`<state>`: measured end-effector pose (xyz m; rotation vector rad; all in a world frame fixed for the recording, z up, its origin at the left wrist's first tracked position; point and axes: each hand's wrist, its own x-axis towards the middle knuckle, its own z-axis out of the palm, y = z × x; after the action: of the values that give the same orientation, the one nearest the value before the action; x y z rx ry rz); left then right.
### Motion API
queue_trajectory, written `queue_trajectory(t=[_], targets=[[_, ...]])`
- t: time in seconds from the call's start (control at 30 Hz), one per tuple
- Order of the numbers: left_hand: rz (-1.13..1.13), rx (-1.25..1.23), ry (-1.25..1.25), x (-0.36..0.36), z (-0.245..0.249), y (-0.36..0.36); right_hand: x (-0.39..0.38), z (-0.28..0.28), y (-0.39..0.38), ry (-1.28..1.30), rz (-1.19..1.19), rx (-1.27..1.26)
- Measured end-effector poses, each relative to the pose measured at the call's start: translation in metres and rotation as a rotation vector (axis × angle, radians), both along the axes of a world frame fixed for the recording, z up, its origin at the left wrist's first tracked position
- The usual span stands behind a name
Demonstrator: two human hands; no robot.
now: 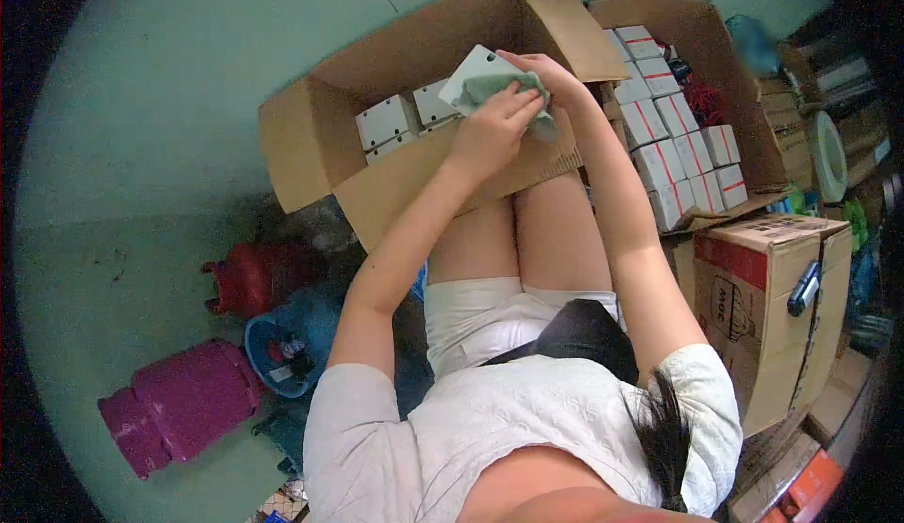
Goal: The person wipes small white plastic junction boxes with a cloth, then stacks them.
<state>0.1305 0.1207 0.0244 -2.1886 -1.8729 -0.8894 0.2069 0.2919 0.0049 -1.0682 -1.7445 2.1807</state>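
Note:
My right hand (546, 76) grips a white box (471, 67) with dark round holes near its corners, held tilted above an open cardboard carton (367, 76). With its fingers pressed together, my left hand (494, 130) holds a green cloth (482, 87) flat against the face of that box. The cloth hides much of the box and hangs past its lower right side. Below, inside the carton, several similar white boxes (384, 121) stand in rows.
At right, another open carton (640, 10) holds several white boxes with red stripes (670, 113). A closed carton (734, 302) with a small dark device (804, 288) on it stands nearer. On the left are a magenta gas cylinder (188, 401), a red cylinder (264, 278) and a blue basket (315, 325).

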Motion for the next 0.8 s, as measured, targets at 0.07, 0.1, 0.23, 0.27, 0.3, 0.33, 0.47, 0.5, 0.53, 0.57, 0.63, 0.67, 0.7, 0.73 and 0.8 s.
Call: queue_trajectory(t=[0.07, 0.1, 0.23, 0.27, 0.3, 0.33, 0.47, 0.5, 0.53, 0.57, 0.63, 0.67, 0.7, 0.73, 0.8], targets=[[-0.033, -0.018, -0.127, -0.017, 0.005, 0.005, 0.002, 0.000, -0.005, 0.037, -0.022, 0.001], [-0.030, -0.021, -0.131, -0.024, 0.008, 0.011, 0.001, -0.017, 0.004, 0.065, 0.018, 0.053], [0.255, 0.066, 0.042, -0.032, 0.010, 0.022, -0.001, 0.007, -0.007, -0.036, -0.032, 0.082], [0.218, 0.018, 0.128, -0.027, 0.006, 0.021, 0.002, 0.020, -0.012, -0.077, -0.038, 0.085], [0.172, 0.052, 0.101, -0.016, -0.006, 0.019, 0.005, 0.030, -0.016, -0.119, -0.046, 0.086], [0.168, 0.052, 0.101, -0.005, -0.004, 0.013, 0.006, 0.032, -0.018, -0.119, -0.050, 0.086], [-0.090, 0.091, 0.139, 0.009, 0.004, 0.000, 0.003, 0.014, -0.011, -0.040, -0.033, 0.157], [-0.042, 0.077, 0.136, 0.005, 0.007, 0.004, 0.003, 0.014, -0.013, 0.054, 0.013, 0.172], [0.007, 0.063, 0.133, 0.003, 0.008, 0.005, 0.005, 0.016, -0.015, 0.051, 0.017, 0.171], [0.012, 0.064, 0.133, 0.003, 0.009, 0.004, 0.007, 0.018, -0.015, 0.032, -0.002, 0.136], [0.087, 0.099, 0.169, 0.004, 0.012, 0.006, 0.005, 0.010, -0.011, 0.018, -0.025, 0.106], [0.085, 0.104, 0.172, 0.003, 0.012, 0.005, 0.001, -0.013, -0.003, 0.072, -0.151, -0.013], [0.113, 0.148, 0.181, 0.001, 0.011, 0.004, 0.000, -0.025, 0.004, 0.128, -0.279, -0.132], [0.139, 0.193, 0.190, 0.000, 0.013, 0.004, 0.003, -0.009, -0.006, 0.133, -0.286, -0.126], [0.203, 0.250, 0.170, -0.004, 0.017, 0.009, 0.005, 0.018, -0.033, 0.241, -0.478, -0.333]])
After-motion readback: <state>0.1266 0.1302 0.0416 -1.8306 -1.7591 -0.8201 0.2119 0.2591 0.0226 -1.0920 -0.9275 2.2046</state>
